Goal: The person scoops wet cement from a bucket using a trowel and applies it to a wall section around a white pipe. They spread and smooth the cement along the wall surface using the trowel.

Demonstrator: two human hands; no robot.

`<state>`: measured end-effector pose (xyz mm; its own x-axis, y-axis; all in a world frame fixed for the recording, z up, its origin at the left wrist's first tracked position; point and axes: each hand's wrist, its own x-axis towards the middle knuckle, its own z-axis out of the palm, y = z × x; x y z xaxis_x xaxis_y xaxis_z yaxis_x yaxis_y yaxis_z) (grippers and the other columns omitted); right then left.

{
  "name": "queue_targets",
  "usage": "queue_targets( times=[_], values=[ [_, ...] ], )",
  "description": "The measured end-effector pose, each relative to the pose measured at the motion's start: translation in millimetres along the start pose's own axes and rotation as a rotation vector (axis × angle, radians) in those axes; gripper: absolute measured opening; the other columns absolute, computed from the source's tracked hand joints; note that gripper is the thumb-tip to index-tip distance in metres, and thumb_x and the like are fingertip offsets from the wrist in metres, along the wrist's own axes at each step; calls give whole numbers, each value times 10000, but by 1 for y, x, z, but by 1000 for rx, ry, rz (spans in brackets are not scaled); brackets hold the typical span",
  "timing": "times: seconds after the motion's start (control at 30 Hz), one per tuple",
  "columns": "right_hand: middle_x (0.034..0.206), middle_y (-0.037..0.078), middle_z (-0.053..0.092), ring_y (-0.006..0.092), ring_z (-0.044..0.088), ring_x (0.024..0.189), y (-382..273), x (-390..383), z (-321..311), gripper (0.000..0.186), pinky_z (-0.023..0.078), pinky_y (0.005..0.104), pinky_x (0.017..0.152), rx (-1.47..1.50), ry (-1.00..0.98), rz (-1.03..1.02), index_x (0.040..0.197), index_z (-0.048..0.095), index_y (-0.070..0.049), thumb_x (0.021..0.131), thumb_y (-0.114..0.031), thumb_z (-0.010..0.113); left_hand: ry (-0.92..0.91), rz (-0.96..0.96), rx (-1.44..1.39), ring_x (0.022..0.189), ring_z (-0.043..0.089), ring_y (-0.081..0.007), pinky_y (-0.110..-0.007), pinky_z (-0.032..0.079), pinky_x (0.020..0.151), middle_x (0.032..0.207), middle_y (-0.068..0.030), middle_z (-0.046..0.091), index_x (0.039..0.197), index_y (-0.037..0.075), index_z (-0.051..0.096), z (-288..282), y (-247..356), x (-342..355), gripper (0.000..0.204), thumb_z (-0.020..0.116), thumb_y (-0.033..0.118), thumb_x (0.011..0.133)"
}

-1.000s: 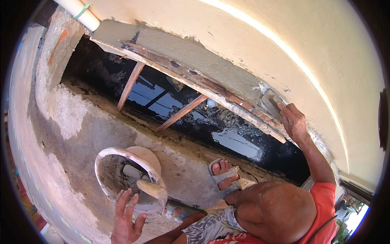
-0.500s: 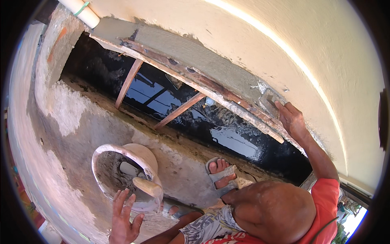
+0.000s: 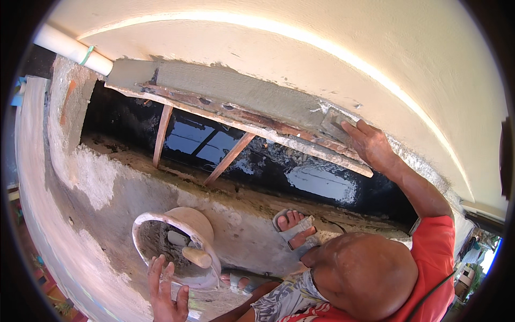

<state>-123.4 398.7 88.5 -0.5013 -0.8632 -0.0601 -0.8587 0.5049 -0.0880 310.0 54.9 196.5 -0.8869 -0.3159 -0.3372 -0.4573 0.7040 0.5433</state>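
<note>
My right hand (image 3: 372,146) is closed around a small flat grey float (image 3: 333,123). The tool's face lies against a band of wet grey mortar (image 3: 236,88) along the foot of the cream wall. My left hand (image 3: 167,295) is raised with its fingers apart and nothing in it, close to the near rim of a whitish bucket (image 3: 199,221). Grey mortar mix (image 3: 153,239) fills part of the bucket. A trowel with a pale wooden handle (image 3: 196,257) rests in it, its blade partly sunk in the mix.
Below the mortar band, a long wooden board (image 3: 257,127) edges a trench of dark water (image 3: 316,180). Two wooden struts (image 3: 229,159) brace it. A white pipe (image 3: 72,51) runs along the wall at far left. My sandalled foot (image 3: 294,227) stands on the trench's concrete edge.
The view has turned slightly, shifting the whole scene. My right hand keeps the float on nearly the same stretch of mortar. My left hand stays open beside the bucket.
</note>
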Motion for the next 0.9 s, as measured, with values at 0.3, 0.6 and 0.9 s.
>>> queue_targets(
  times=[0.3,0.6,0.9],
  values=[
    [939,115,562,258,659,773,-13,13,-13,544,601,359,626,43,110,-88,1312,532,-47,789,-55,679,-176,396,199,1335,328,-527,-602,322,1067,1435,-282,370,1370,-30,455,-8,79,112,617,703,141,832],
    [928,89,560,232,646,771,23,-26,16,599,600,338,597,-48,68,-48,1352,506,-67,783,-58,693,19,454,393,1401,199,-513,-565,223,1134,1479,-273,295,1434,-14,393,71,111,249,639,662,154,880],
    [921,65,547,219,619,773,-4,12,6,620,586,317,586,11,207,-143,1335,535,-101,748,-70,733,52,449,450,1432,87,-533,-589,125,1163,1540,-284,191,1460,-25,363,117,113,287,687,644,268,906]
  ],
)
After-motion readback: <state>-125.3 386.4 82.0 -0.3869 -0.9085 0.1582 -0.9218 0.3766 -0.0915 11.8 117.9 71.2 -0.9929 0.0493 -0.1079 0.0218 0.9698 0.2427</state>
